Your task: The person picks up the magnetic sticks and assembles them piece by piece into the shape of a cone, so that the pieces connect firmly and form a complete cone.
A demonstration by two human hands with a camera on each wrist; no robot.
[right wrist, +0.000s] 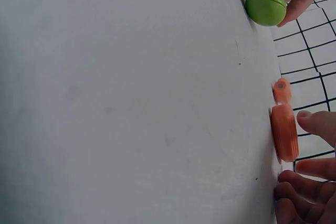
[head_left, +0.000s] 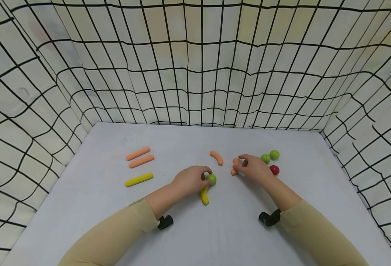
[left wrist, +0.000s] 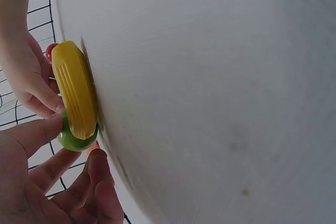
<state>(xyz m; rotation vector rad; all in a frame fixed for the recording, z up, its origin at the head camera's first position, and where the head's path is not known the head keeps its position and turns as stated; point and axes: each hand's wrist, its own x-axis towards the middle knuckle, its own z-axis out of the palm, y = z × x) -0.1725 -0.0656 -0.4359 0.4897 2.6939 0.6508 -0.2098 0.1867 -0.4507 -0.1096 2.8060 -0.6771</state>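
My left hand point(head_left: 191, 180) holds a small green ball point(head_left: 211, 179) between thumb and fingers. The ball sits at the upper end of a yellow toy banana point(head_left: 204, 196), which lies on the white table. In the right wrist view a seam runs across the green ball point(right wrist: 266, 7). Around a short, curved orange toy sausage point(head_left: 234, 171) my right hand point(head_left: 256, 169) spreads its thumb and fingers. The right wrist view shows a narrow gap between the thumb tip and that sausage point(right wrist: 285, 132). Another curved orange sausage point(head_left: 216, 157) lies just left of it.
Two straight orange sticks point(head_left: 141, 161) and a ridged yellow stick point(head_left: 139, 180) lie at the left. Beside my right hand are two more green balls point(head_left: 274, 154) and a red ball point(head_left: 274, 170). Black grid netting point(head_left: 195, 70) walls the table point(head_left: 215, 236) at the back and sides.
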